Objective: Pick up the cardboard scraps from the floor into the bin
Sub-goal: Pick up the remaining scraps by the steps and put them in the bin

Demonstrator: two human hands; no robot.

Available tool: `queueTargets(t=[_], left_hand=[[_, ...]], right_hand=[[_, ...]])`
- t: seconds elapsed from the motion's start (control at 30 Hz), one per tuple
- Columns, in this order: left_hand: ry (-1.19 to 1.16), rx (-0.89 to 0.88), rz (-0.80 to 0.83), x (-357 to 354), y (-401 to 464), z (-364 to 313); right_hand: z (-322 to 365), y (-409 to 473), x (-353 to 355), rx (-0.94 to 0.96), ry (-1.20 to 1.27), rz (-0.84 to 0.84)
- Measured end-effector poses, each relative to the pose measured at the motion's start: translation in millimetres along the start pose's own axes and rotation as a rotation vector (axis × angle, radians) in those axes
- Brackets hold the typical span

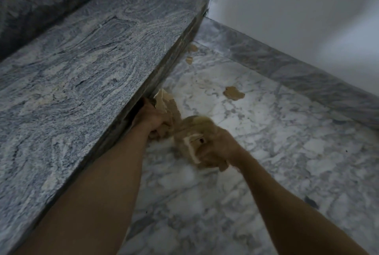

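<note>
Beside the granite step [86, 53], our left hand [152, 120] and right hand [215, 150] clutch gathered cardboard scraps [164, 101], sparing repeat bin trips; three loose scraps [233, 93] lie farther off.

Motion blur smears the right hand [215, 148] and the cardboard scraps [190, 137] it grips, so their edges and number cannot be told. The left hand [152, 120] has its fingers hidden behind more scraps, pressed close to the stone step [92, 49]. Both forearms are cut off by the bottom edge. The two small scraps [189, 60] near the corner are too small and dim to make out clearly.
</note>
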State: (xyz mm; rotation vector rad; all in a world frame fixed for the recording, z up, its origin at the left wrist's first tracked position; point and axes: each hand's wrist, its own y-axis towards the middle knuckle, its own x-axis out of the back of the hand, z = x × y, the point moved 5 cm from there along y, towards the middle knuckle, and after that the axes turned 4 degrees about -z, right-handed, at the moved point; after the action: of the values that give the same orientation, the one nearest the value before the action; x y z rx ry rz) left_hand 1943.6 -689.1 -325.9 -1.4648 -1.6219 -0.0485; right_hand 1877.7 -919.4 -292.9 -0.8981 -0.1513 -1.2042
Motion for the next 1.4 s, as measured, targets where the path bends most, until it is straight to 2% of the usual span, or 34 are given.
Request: queueTargets(t=[0.1,0.2,0.23,0.33,0.43,0.5,0.6,0.7,0.83,1.0,1.13,1.4], left_hand=[[0.019,-0.006,0.004,2,0,-2],[0.008,0.007,-0.006,-8,4,-9],[0.012,-0.037,-0.008,-19,9,-19],[0.003,-0.121,0.027,-60,17,-52],[-0.021,-0.059,-0.027,-87,16,-65],[-0.006,-0.014,-0.033,-92,23,-63],[0.004,0.024,-0.036,-93,34,-63],[0.002,0.064,-0.036,-92,31,-66],[-0.012,0.089,-0.036,-85,20,-72],[0.011,0.074,-0.060,-85,17,-73],[0.016,0.069,-0.069,-85,19,-74],[-0.030,0.071,-0.083,-87,16,-76]], right_hand=[[-20,4,63,-0.134,0.286,-0.147],[-21,23,98,-0.072,0.344,-0.182],[-22,31,110,-0.053,0.341,-0.200],[-30,70,133,-0.042,0.217,-0.250],[-41,119,140,-0.054,0.084,-0.219],[-28,133,139,-0.034,-0.058,-0.120],[-27,154,136,-0.062,-0.125,-0.055],[-35,167,136,-0.099,-0.114,-0.053],[-33,172,135,-0.071,-0.242,-0.077],[-34,182,132,-0.163,-0.401,-0.059],[-24,183,135,-0.127,-0.393,-0.079],[-16,187,137,-0.190,-0.289,-0.053]])
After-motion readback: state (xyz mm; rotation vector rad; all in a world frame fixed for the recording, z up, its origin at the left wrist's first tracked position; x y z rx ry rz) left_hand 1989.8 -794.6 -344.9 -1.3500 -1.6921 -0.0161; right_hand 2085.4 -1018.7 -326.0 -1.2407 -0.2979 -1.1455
